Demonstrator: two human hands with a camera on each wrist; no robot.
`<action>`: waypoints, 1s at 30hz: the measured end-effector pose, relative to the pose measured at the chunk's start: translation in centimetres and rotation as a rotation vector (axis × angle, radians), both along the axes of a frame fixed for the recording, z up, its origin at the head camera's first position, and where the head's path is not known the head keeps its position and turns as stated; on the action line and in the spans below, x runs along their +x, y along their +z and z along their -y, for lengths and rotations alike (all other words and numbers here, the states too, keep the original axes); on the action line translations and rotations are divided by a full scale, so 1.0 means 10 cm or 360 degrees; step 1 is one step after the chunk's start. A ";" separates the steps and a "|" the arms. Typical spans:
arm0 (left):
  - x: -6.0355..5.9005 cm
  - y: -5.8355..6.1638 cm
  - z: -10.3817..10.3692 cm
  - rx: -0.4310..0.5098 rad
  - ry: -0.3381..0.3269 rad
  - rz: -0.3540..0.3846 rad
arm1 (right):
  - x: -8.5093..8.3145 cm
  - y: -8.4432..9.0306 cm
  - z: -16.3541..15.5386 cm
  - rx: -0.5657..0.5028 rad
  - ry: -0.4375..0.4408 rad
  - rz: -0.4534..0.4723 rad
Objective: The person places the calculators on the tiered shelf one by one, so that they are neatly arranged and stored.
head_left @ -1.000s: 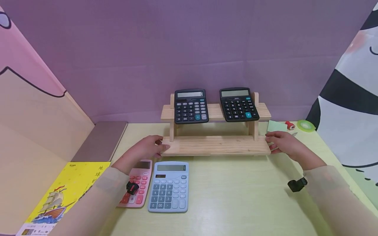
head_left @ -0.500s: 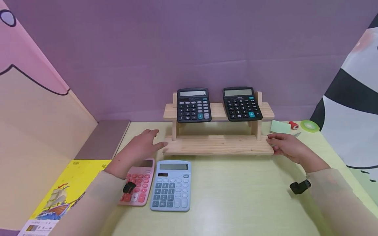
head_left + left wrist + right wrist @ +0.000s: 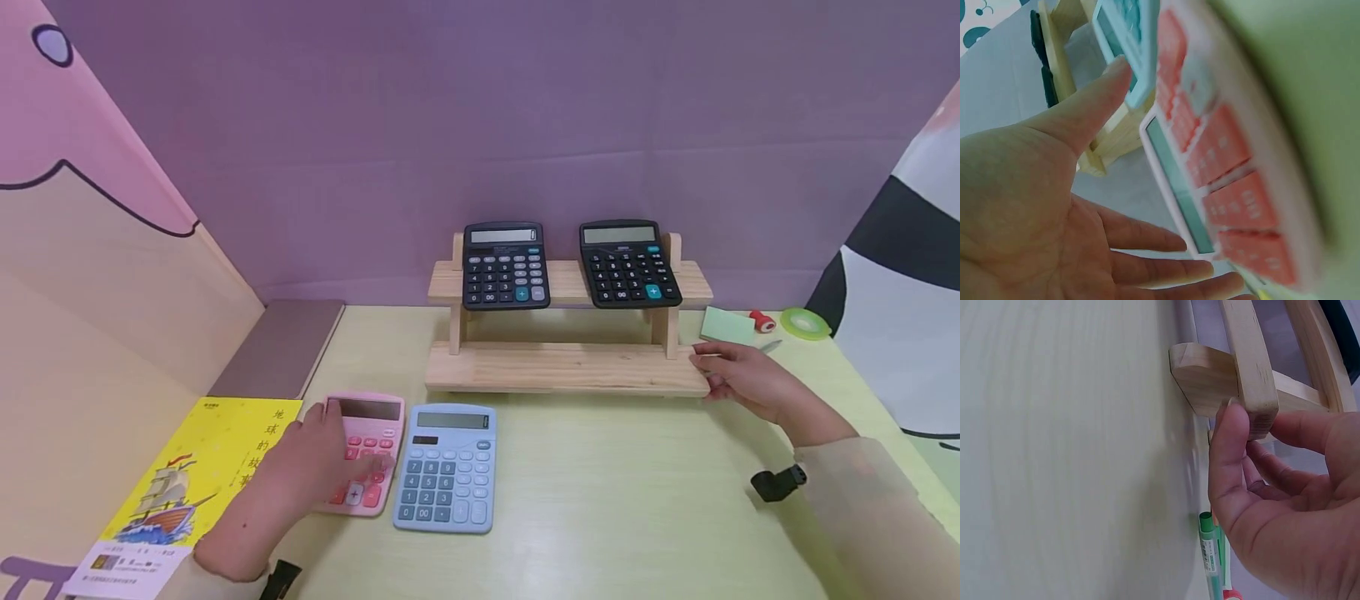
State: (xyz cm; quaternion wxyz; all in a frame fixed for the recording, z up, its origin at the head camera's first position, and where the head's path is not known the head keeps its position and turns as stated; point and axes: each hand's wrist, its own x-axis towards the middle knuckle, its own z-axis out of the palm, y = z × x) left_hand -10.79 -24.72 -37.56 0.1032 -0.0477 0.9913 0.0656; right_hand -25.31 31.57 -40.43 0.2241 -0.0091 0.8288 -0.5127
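Note:
My left hand [image 3: 303, 458] is over the left part of a pink calculator [image 3: 371, 429], hiding some of its keys. In the left wrist view, its fingers and thumb are extended and spread beside the pink calculator [image 3: 1241, 187]. A light blue calculator [image 3: 450, 467] lies just to the right of the pink one. My right hand [image 3: 750, 383] pinches the right end of the lower board of a two-level wooden rack [image 3: 562, 368]; the right wrist view shows thumb and finger around that board end [image 3: 1254, 381]. Two black calculators [image 3: 507, 265] lean on the rack's upper level.
A yellow book [image 3: 202, 467] with a ship on it and a grey-brown notebook [image 3: 277, 346] lie at the left. Right of the rack are pale green sticky notes [image 3: 727, 326], a small red object [image 3: 762, 322], a green tape roll [image 3: 806, 324] and a green-capped pen [image 3: 1209, 550].
My left hand has let go of the rack's left end and moved down and left to the pink calculator. My right hand has stayed at the rack's right end. The view has shifted slightly.

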 end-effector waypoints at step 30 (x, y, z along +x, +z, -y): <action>0.05 -0.20 0.12 0.0164 -0.0003 0.0069 | 0.03 -0.04 -0.01 -0.0103 -0.0037 0.0013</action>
